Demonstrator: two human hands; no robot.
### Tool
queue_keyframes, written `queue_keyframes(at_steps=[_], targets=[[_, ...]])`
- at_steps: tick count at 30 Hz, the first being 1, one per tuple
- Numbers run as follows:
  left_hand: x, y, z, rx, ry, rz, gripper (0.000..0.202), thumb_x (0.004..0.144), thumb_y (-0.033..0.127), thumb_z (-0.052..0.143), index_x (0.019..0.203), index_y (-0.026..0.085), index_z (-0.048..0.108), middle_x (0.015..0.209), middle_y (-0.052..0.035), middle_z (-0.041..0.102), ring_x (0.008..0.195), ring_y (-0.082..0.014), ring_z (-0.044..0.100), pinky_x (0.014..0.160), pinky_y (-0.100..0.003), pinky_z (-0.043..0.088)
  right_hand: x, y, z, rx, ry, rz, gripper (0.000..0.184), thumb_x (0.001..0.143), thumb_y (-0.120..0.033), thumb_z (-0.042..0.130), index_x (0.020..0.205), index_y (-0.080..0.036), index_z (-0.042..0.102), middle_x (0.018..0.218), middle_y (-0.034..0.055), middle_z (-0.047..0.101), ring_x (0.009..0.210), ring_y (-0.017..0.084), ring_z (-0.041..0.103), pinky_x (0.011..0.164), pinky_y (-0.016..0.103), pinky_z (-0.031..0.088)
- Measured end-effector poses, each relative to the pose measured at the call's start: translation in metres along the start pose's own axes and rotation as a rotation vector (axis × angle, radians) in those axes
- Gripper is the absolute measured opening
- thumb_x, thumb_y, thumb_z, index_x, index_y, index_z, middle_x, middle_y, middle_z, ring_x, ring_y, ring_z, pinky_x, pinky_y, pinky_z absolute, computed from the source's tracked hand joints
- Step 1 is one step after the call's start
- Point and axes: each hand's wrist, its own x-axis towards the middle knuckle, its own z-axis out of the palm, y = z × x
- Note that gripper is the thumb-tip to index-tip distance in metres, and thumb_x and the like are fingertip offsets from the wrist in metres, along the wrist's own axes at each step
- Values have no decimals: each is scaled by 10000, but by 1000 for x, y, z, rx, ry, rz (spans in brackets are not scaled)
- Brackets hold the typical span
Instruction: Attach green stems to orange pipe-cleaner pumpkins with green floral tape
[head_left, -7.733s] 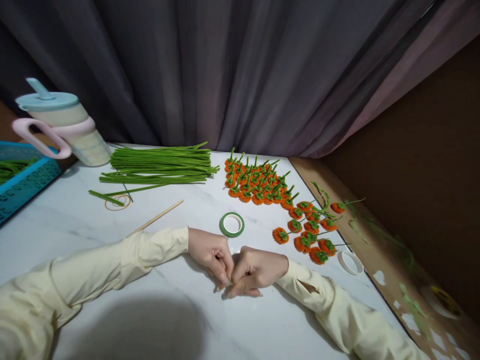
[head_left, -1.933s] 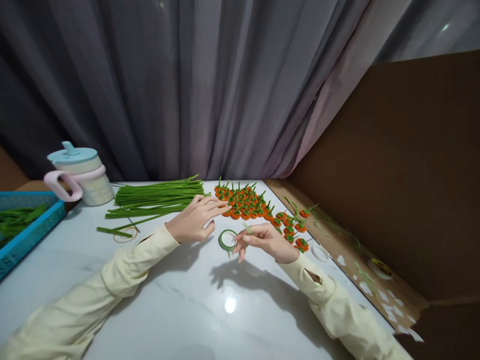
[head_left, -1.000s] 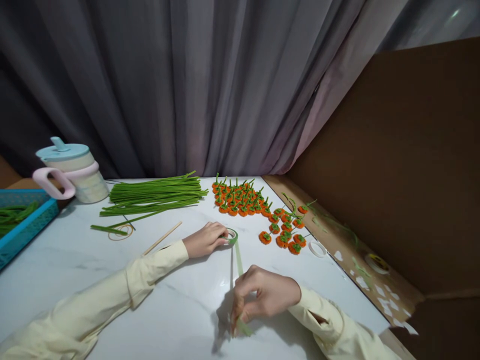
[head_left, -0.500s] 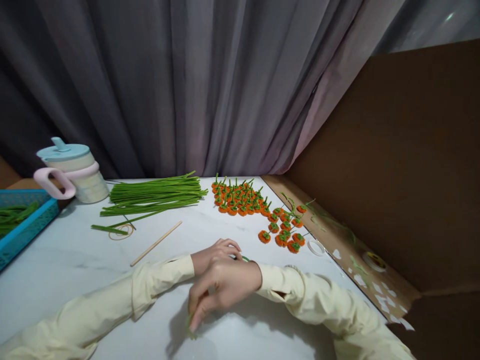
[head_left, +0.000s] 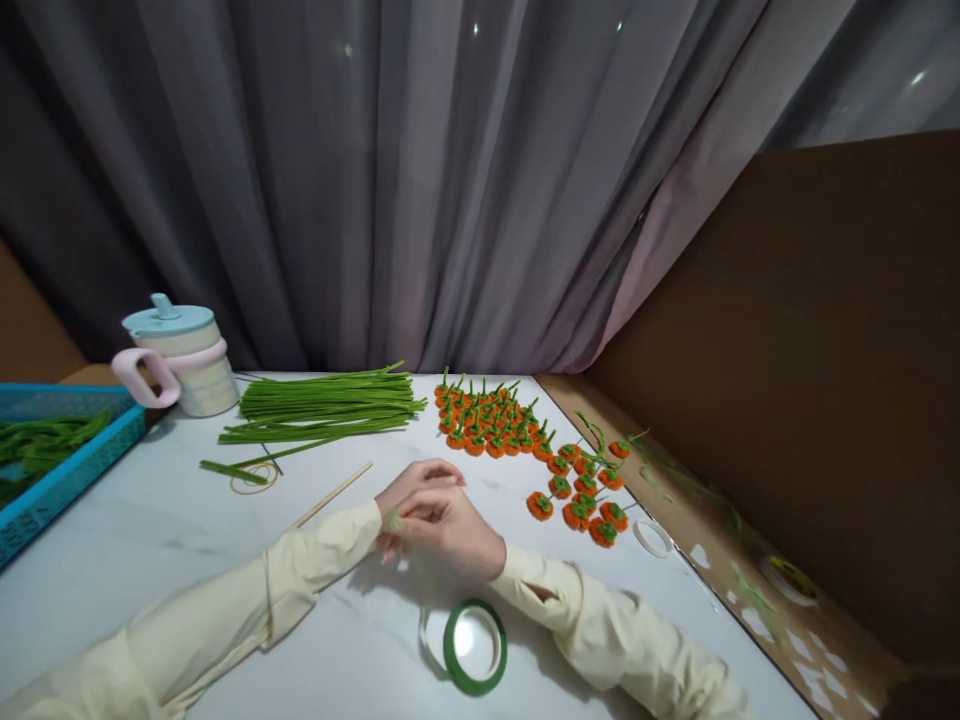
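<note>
Green tape roll (head_left: 450,645) sits nearest the viewer on a white, grey-veined tabletop (head_left: 337,660), with a pale length curving out beside it on the left; whether it lies flat or tilts is unclear. Just beyond is the right hand (head_left: 450,530), its thumb and fingers pinched together on a pale green strip (head_left: 394,520). Past it reaches the left hand (head_left: 420,478), partly covered by the right, so whether its fingers are closed on anything cannot be told. A wooden stick (head_left: 334,494) lies near the left cuff, and a thin band loop (head_left: 251,494) farther left, with green stem pieces across it. Loose orange flowers (head_left: 540,505) spread to the right, a denser orange cluster (head_left: 495,447) behind them, and long green stems (head_left: 322,405) are stacked left of that cluster. At the back left stands a lidded mug (head_left: 210,385); a blue basket (head_left: 75,490) marks the left side. A dark line trims the table's right edge, near a white ring (head_left: 637,530); beyond it runs a brown strip strewn with paper scraps (head_left: 757,622). A grey curtain (head_left: 337,200) closes the rear, a brown panel (head_left: 825,330) the right. White surface stretches between basket and roll, crossed by the left sleeve (head_left: 217,610), leaving moving room mainly frontward.
</note>
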Motion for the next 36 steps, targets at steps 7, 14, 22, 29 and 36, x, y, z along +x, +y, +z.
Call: queue_keyframes(at_steps=[7,14,22,29,36], targets=[[46,-6,-4,134,64,-49,200,788,289,534,899,129,581,921,-73,636,869,-187,583,800,-310,451,-17,38,15,245,302,120,511,545,-552,738,697,-96,565,676,84,667,481,130,611,477,232,461],[82,3,33,316,-135,-98,152,691,186,616,836,141,625,971,-75,631,911,-207,588,800,-293,454,-44,31,-1,-164,88,-55,359,728,-477,619,712,-118,624,659,71,668,564,123,616,579,230,488],[128,20,78,462,-250,-214,228,859,232,532,1045,104,566,978,-74,620,878,-181,601,793,-342,488,-57,19,-37,-568,-10,-269,352,817,-425,507,765,-128,689,630,59,684,503,90,582,527,159,469],[178,19,125,671,-246,-237,281,890,299,508,1120,138,524,1106,-82,555,937,-190,574,793,-381,504,-59,23,-41,-533,-123,-346,358,814,-412,514,744,-103,680,620,72,675,544,99,615,579,145,495],[182,6,150,867,-161,-47,272,882,295,521,1103,138,534,1124,-82,547,987,-203,556,837,-409,478,-61,24,-43,-630,-148,-316,133,756,-176,624,790,-64,687,677,64,683,587,75,614,619,99,469]])
